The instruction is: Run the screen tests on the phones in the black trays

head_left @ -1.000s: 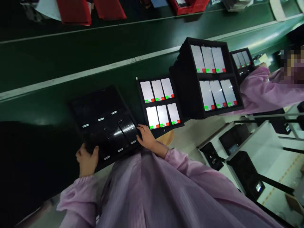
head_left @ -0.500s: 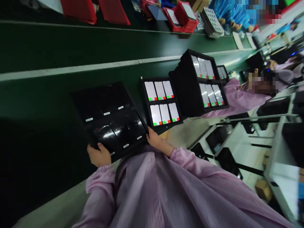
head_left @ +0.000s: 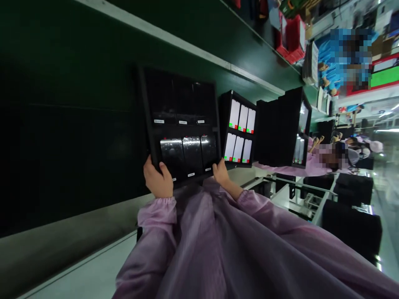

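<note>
A black tray (head_left: 183,129) with dark phone screens in two rows is held level in front of my body. Each dark screen (head_left: 170,153) carries a small white label near its lower end. My left hand (head_left: 158,179) grips the tray's near left corner, thumb on top of the rim. At the near right corner, my right hand (head_left: 220,171) is closed on the edge. Just right of it lies another black tray (head_left: 253,143) of lit white screens with green and red marks. The fingers under the held tray are hidden.
Behind the lit tray stands a stack of black trays (head_left: 274,133). A pale strip (head_left: 187,45) runs along the green bench (head_left: 102,62). Red boxes (head_left: 291,37) sit on the far side. A co-worker in a pink sleeve (head_left: 289,169) is beyond the stack.
The view has swung, so the bench and stack appear rotated. Both hands keep their hold on the dark tray, which now sits higher and further right in the picture and looks less tilted.
</note>
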The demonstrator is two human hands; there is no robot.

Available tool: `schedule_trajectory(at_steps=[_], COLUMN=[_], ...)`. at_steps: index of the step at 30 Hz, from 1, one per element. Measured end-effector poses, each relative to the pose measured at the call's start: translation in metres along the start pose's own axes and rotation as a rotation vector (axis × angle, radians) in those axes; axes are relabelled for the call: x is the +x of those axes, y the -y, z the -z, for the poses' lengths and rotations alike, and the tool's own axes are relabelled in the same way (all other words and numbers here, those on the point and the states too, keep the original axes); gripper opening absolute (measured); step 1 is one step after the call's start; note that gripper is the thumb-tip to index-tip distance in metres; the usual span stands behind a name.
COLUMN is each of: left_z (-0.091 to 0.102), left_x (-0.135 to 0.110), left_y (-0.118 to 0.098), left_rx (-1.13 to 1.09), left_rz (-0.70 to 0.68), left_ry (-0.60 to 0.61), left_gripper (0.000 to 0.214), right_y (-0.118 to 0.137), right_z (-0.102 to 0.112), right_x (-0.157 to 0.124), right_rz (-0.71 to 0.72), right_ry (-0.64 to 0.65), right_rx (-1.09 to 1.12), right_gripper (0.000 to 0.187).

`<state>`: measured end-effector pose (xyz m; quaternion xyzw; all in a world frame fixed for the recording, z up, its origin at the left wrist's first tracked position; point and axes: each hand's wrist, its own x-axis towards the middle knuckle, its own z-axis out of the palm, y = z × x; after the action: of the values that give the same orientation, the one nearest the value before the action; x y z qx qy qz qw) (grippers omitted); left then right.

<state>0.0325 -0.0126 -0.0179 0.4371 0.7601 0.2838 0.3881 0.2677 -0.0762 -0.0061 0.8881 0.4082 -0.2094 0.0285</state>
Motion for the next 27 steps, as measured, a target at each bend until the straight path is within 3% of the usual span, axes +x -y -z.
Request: schedule_trajectory(at_steps=[13,18,22,27], left_z=[0.003,0.006,0.004,-0.007], left_x=[-0.001,-0.001,0.001,0.014], left_y=[0.013,0.013,0.003,-0.021], left_rx=[0.133,0.177,0.301,0.532], left_rz=[-0.100,-0.180,-0.280,-0.224], left_ry=[-0.019,-0.030,-0.005,0.042], left_gripper=[0.054,0.066,0.081,0.098], right_y=[0.023,0.045,0.060,0.067], right_z=[-0.016,-0.008,0.003,0.000], right_x=[-0.019,-0.031,-0.017,0.009], right_rz=[-0.024,0.102,0.135,0.187], right_ry=[-0.145,-0.105,-0.114,-0.100], right_rx=[0.075,-0.056,-0.116,-0.073], right_gripper=[0.080,0.072,0.069,0.075])
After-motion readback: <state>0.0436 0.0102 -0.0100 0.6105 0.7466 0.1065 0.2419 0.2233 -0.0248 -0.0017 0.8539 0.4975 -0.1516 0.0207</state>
